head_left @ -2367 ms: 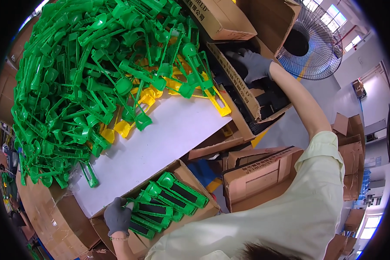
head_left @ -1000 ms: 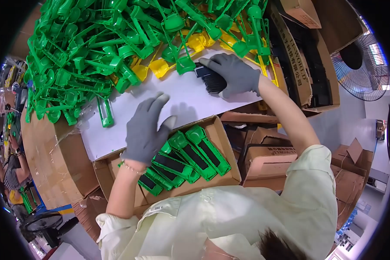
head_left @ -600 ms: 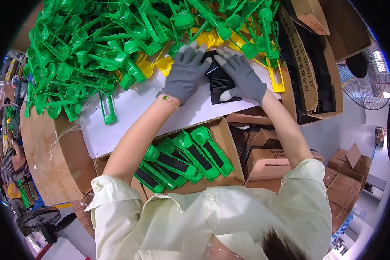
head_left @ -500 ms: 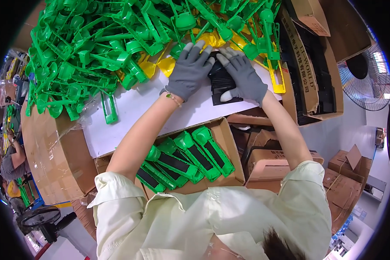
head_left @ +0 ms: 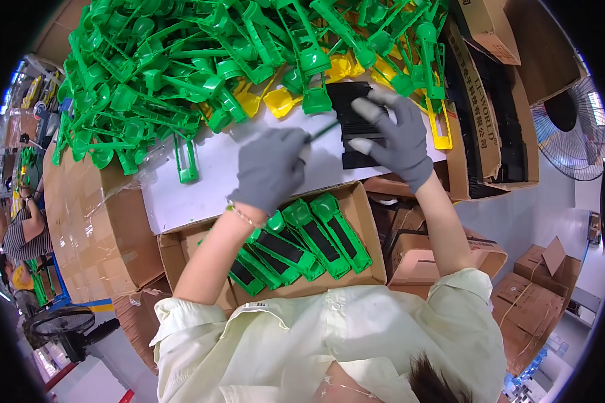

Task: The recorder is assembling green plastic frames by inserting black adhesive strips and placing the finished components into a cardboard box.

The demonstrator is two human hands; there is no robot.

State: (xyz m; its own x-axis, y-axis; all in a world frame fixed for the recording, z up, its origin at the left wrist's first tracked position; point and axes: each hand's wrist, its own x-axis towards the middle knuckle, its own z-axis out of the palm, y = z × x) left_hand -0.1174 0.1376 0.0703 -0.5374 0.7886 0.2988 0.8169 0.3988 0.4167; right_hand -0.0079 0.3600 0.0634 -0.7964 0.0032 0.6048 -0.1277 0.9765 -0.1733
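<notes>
My left hand [head_left: 269, 164], in a grey glove with pale fingertips, is closed on a thin dark strip [head_left: 325, 130] that shows nearly edge-on. To its right, a pile of flat black strips [head_left: 356, 107] lies on the white work surface. Over the right side of that pile is my right hand [head_left: 405, 142], gloved the same way, with fingers and thumb apart. Whether its fingertips touch the strips I cannot tell. Below my hands, a cardboard box [head_left: 378, 232] holds several green plastic housings [head_left: 314, 235] with black strips set in them.
A large heap of green plastic housings [head_left: 154, 80] fills the far left and middle, with yellow ones [head_left: 281, 102] among them. On the right stands a carton [head_left: 474, 101] of black parts, with a fan [head_left: 571, 127] beyond. Another person [head_left: 25, 232] is at the far left.
Both hands were together on the black pile. My left hand has drawn back toward me and left with a dark strip; my right hand has lifted slightly and spread. The pile now lies more exposed.
</notes>
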